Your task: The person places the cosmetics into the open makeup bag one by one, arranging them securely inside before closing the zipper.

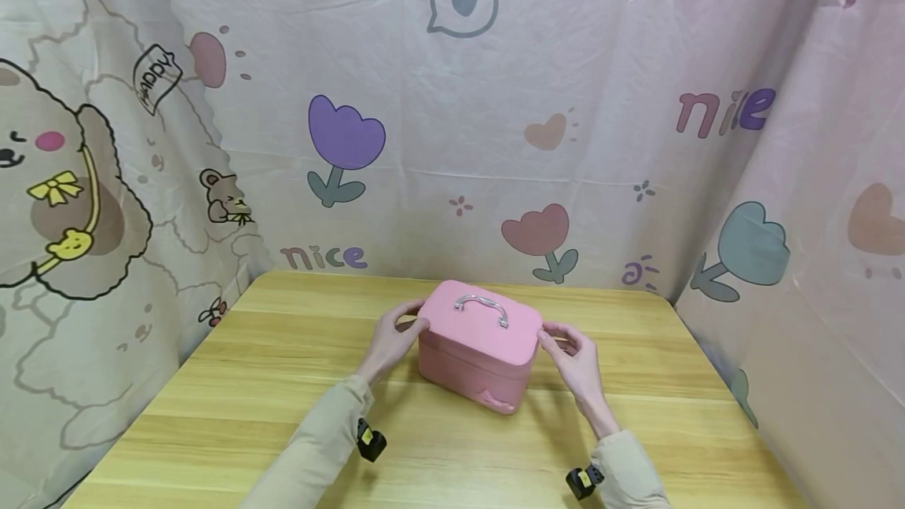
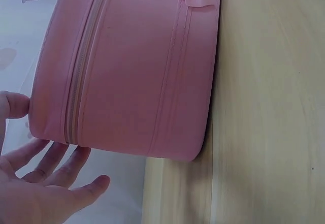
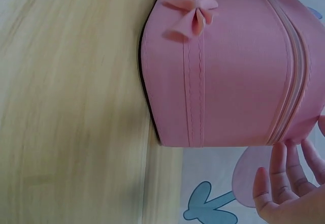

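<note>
A pink vanity case (image 1: 472, 364) stands on the table, turned at an angle, its lid down. On the lid is a silver handle (image 1: 482, 305). The left hand (image 1: 390, 342) holds the lid's left end, thumb at the top edge and fingertips against the side beside the zipper (image 2: 84, 61). At the opposite end, the right hand (image 1: 574, 360) grips the lid corner in the same manner, its fingertips touching near the zipper (image 3: 294, 66). A pink bow (image 3: 193, 16) sits low on the front of the case.
The wooden table (image 1: 283, 383) has light yellow grain. Behind it hangs a printed curtain (image 1: 424, 100) with tulips and words, and further curtains close off both sides. Each beige sleeve carries a small black wrist camera (image 1: 371, 441).
</note>
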A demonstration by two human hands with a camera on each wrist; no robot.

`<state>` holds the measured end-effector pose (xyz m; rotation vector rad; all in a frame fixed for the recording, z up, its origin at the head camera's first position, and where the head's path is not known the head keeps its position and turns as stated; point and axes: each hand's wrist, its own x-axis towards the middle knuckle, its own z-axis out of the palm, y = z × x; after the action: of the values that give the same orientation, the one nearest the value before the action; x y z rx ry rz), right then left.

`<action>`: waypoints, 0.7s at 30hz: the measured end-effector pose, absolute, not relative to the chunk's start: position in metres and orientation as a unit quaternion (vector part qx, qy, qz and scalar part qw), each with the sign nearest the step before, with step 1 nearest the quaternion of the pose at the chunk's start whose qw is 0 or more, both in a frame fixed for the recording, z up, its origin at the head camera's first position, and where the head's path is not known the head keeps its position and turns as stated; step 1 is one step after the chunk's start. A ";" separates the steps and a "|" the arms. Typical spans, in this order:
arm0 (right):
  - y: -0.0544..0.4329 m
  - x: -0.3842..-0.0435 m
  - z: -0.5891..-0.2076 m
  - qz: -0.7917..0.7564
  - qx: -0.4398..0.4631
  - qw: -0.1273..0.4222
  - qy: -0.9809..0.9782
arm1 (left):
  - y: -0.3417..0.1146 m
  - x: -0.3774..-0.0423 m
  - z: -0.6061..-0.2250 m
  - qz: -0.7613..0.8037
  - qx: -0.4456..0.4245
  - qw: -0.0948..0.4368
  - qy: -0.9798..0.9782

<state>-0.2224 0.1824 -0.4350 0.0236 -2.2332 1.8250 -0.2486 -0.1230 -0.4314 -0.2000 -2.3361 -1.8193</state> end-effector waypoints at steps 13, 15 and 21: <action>0.183 -0.224 -0.432 0.630 0.011 0.091 -0.771 | -0.122 -0.236 -0.429 -0.612 -0.069 0.092 -0.783; 0.184 -0.225 -0.432 0.628 0.015 0.087 -0.773 | -0.121 -0.234 -0.429 -0.615 -0.071 0.090 -0.780; 0.183 -0.229 -0.432 0.624 0.022 0.077 -0.777 | -0.119 -0.227 -0.428 -0.604 -0.065 0.091 -0.789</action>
<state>-0.2287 0.1835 -0.4318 0.0663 -2.3278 1.8700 -0.2274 -0.1195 -0.4281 -0.1940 -2.3439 -1.7953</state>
